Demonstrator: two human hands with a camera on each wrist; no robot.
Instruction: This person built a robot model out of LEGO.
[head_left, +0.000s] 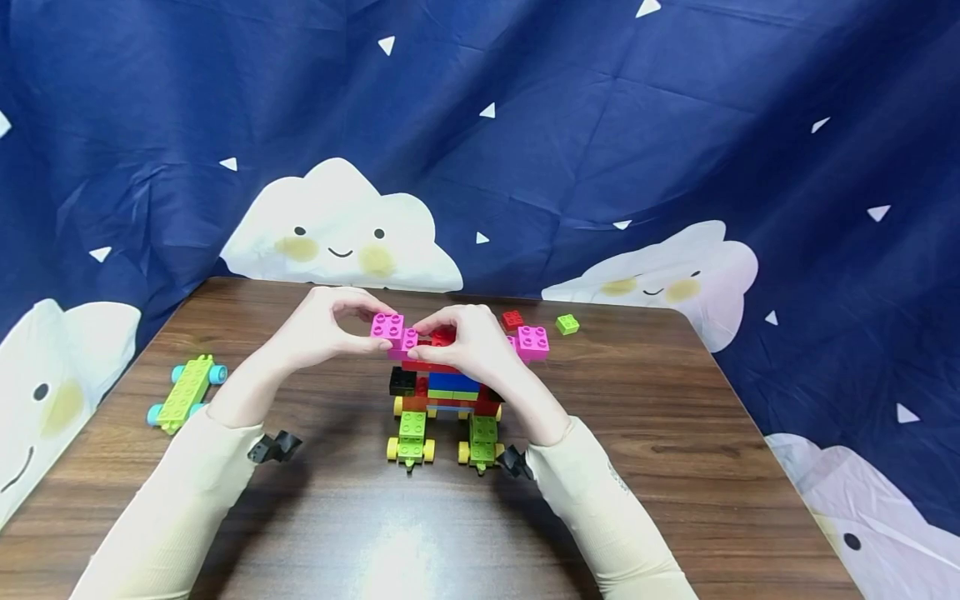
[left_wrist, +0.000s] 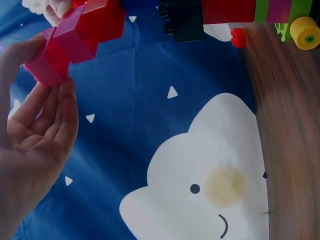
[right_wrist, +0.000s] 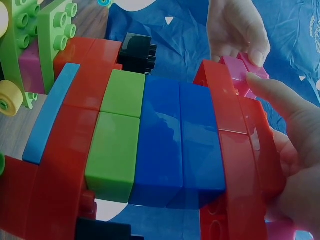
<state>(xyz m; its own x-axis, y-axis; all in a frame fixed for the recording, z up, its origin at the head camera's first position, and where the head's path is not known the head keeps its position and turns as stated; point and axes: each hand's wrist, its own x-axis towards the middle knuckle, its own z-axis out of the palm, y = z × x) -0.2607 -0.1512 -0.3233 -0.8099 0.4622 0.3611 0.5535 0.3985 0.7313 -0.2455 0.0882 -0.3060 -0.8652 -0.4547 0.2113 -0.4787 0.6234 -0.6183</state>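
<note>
A tall model of toy building bricks stands mid-table, with lime wheeled bases (head_left: 411, 437) at its foot, blue bricks (right_wrist: 162, 140) in its middle and red bricks above. Black bricks (right_wrist: 137, 52) stick out lower down its sides. At the top left, my left hand (head_left: 318, 332) pinches the outer pink brick (head_left: 387, 327) between thumb and fingers. Close beside it, my right hand (head_left: 476, 342) grips the stepped inner pink brick (head_left: 409, 340), its thumb on the near side. On the model's right end sits another pink brick (head_left: 533, 340). The right hand hides part of the red top.
On the left of the table lies a lime wheeled base (head_left: 187, 392) with light-blue wheels. A loose red brick (head_left: 512, 320) and a lime brick (head_left: 567, 324) lie behind the model. Behind the wooden table (head_left: 660, 467) hangs a blue cloth (head_left: 525, 150) with clouds.
</note>
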